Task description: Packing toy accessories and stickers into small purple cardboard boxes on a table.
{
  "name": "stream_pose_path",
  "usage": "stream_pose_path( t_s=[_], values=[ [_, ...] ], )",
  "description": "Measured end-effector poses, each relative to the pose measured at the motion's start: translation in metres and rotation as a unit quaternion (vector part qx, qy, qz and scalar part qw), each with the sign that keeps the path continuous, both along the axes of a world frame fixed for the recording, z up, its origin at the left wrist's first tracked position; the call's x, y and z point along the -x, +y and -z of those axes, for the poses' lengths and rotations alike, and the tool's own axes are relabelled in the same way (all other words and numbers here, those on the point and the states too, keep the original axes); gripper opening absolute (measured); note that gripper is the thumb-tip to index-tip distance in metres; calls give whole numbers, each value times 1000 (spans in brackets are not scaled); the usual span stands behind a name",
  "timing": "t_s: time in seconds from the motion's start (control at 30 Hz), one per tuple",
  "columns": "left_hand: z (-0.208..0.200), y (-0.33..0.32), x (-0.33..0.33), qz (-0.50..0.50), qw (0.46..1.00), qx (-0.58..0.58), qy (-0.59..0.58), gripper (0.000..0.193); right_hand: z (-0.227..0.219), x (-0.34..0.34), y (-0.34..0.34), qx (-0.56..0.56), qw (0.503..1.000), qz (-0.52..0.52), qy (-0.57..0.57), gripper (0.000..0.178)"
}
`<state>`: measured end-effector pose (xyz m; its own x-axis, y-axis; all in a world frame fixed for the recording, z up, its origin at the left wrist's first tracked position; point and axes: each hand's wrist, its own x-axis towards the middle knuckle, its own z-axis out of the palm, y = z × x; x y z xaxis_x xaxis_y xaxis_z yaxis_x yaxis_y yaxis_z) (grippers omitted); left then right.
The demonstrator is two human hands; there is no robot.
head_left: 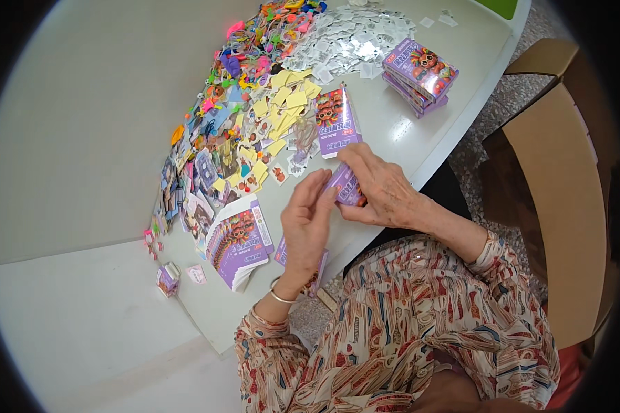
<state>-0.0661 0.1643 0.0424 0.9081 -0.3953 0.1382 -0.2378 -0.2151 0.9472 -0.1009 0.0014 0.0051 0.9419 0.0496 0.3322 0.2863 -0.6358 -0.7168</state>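
A small purple cardboard box [346, 184] with a printed cartoon picture is between my two hands above the table's near edge. My right hand [386, 189] grips it from the right, fingers over its far end and thumb on the near side. My left hand [306, 215] closes on its left end, thumb against the carton. Beyond them lies a flat purple carton [337, 124], with clear packets and thin strings beside it. Another purple carton [315, 279] is partly hidden under my left wrist. Left of that wrist, a fanned stack of flat purple cartons [240, 244] rests on the table.
Several purple boxes [420, 72] are stacked at the far right. Along the back lie heaps of clear packets [355, 41], colourful small toys [255, 55], yellow cards [282, 103] and printed cards [207, 172]. A small box [167, 279] sits at the left edge. An open brown carton [558, 199] stands at right.
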Motion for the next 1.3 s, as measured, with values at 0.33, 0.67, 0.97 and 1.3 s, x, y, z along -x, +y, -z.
stream_pose_path(
  t_s=[0.33, 0.67, 0.97, 1.3],
  values=[
    [-1, 3, 5, 4, 993, 4, 120, 21, -3, 9, -5, -11, 999, 32, -33, 74],
    [3, 0, 0, 72, 978, -169, -103, 18, 3, 15, -6, 39, 998, 48, -9, 67],
    [-28, 116, 26, 129, 870, -428, -207, 78, 3, 6, -34, 200, 959, 175, -96, 87],
    [-10, 117, 38, -4, 941, -336, -30, 84, 7, 37, 32, -42, 990, -132, 9, 62]
  ],
)
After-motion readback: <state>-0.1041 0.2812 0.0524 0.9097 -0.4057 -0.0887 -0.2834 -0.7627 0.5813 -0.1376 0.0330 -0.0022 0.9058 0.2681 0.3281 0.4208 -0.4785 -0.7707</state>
